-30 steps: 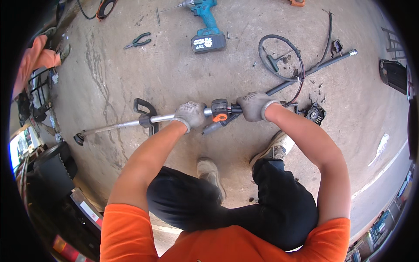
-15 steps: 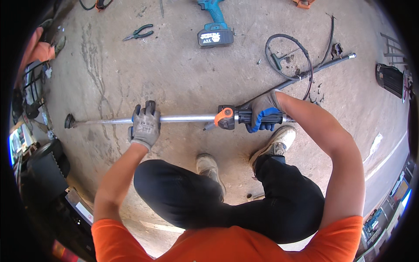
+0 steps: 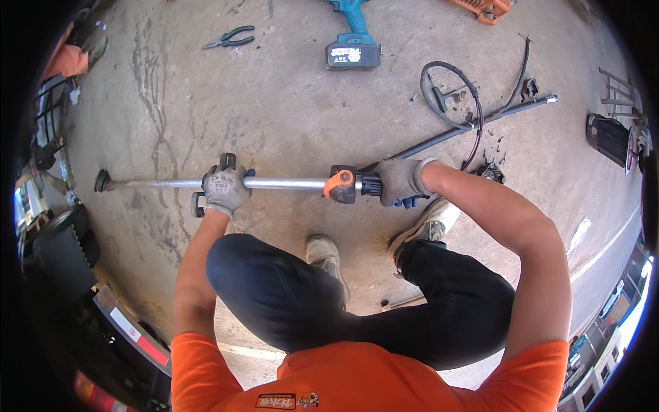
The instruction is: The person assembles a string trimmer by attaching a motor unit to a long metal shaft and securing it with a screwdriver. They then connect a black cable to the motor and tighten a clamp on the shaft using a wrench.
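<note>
Silver pole (image 3: 288,183): spanning left to right before my knees. My left grip (image 3: 227,188) is wrapping it at a black loop handle (image 3: 227,161); my right grip (image 3: 403,180) is clasping the black end handle (image 3: 371,184). Dark tube (image 3: 511,110): slanting from far right, its near end passing behind my right grip. Looped cable (image 3: 443,64): crossing that tube. Pliers (image 3: 233,39), teal power tool (image 3: 357,20): lying farther off. Tool battery (image 3: 353,56), orange shirt (image 3: 364,381): bearing printed marks. Concrete floor (image 3: 288,110): showing dark streaks at left.
</note>
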Tool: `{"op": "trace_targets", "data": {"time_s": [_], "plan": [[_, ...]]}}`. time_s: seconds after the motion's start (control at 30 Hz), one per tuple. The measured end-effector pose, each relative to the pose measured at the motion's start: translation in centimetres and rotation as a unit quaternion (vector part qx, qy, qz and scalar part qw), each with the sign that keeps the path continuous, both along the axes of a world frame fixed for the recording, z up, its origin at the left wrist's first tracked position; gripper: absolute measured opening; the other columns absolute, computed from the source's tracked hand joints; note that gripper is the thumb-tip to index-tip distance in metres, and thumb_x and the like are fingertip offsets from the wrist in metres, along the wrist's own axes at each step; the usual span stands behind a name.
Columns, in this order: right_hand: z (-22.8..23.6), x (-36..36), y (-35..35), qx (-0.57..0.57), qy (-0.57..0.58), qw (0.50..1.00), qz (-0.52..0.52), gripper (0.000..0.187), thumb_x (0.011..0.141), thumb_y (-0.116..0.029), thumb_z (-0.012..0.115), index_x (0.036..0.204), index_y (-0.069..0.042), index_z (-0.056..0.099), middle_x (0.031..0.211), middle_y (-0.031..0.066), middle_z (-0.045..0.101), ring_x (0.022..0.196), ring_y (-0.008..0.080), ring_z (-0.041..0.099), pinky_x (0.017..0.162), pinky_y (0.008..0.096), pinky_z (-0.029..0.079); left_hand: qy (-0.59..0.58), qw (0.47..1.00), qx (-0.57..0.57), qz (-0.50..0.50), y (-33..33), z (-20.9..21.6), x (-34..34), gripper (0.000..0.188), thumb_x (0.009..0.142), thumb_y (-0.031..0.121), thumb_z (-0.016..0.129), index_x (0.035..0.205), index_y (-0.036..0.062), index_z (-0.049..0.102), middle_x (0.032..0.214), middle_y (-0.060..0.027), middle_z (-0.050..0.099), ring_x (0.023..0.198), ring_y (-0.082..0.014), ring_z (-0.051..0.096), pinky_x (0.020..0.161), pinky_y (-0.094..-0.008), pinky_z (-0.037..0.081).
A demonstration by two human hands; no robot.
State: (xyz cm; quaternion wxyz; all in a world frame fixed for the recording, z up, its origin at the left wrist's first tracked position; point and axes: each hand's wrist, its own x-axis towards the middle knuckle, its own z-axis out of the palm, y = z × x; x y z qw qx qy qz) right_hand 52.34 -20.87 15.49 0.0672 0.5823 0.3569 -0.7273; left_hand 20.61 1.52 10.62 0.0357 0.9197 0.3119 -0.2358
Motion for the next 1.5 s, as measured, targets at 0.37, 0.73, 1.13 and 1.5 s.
{"op": "trace_targets", "data": {"time_s": [0.37, 0.73, 1.13, 1.5], "plan": [[-1.8, -1.5, -4.4, 0.447, -0.445, 0.758, 0.166, 0.048, 0.087, -0.017, 0.055, 0.133, -0.006, 0.051, 0.091, 0.0129, 0.064, 0.075, 0.0273, 0.067, 0.066, 0.0404, 0.054, 0.069, 0.987, -0.110, -0.095, 3.6, 1.6, 2.9, 0.028, 0.084, 0.040, 0.064, 0.088, 0.0131, 0.071, 0.082, -0.0126, 0.071, 0.078, -0.0337, 0.069, 0.074, -0.0469, 0.053], [1.4, 0.9, -6.7, 0.417, -0.545, 0.720, 0.107, 0.025, 0.078, -0.015, 0.063, 0.103, -0.012, 0.060, 0.080, 0.0065, 0.060, 0.074, 0.0247, 0.065, 0.064, 0.0387, 0.050, 0.128, 0.991, 0.039, -0.002, -0.3, 4.8, 7.2, 0.054, 0.081, 0.028, 0.073, 0.127, 0.0087, 0.053, 0.128, -0.0237, 0.058, 0.122, -0.0371, 0.055, 0.097, -0.0492, 0.048], [-2.5, 2.1, -9.2, 0.425, -0.551, 0.703, 0.145, 0.029, 0.084, -0.020, 0.058, 0.112, -0.013, 0.061, 0.078, 0.0078, 0.061, 0.068, 0.0240, 0.064, 0.058, 0.0385, 0.049, 0.198, 0.979, -0.021, 0.037, -2.1, 1.9, 7.2, 0.038, 0.090, 0.028, 0.059, 0.121, 0.0070, 0.059, 0.115, -0.0181, 0.067, 0.113, -0.0335, 0.063, 0.099, -0.0474, 0.044], [-1.8, 0.9, -8.4, 0.234, -0.228, 0.939, 0.103, 0.032, 0.075, -0.012, 0.059, 0.106, -0.007, 0.059, 0.092, 0.0193, 0.070, 0.093, 0.0376, 0.068, 0.080, 0.0472, 0.052, 0.202, 0.977, -0.057, -0.044, -3.0, -0.8, 1.5, 0.027, 0.085, 0.025, 0.063, 0.109, 0.0152, 0.069, 0.113, -0.0105, 0.066, 0.110, -0.0249, 0.063, 0.104, -0.0416, 0.039]]}}
